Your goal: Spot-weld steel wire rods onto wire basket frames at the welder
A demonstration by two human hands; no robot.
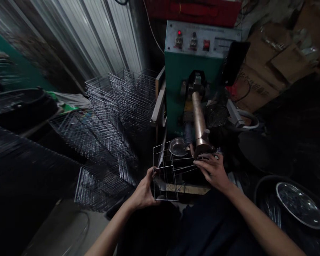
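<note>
A wire frame of thin metal rods stands in front of the green machine. My left hand is closed on its left side, with thumb and fingers at the outer wires. My right hand holds the frame's right end, just below the tip of the machine's copper-coloured arm; its fingers are bent around something partly hidden there. A small round metal dish is behind the frame, left of the arm's tip.
Stacked wire racks fill the left side. At the lower right is a dark tub with a shiny round lid or plate. Cardboard boxes are at the upper right. A phone is mounted beside the machine.
</note>
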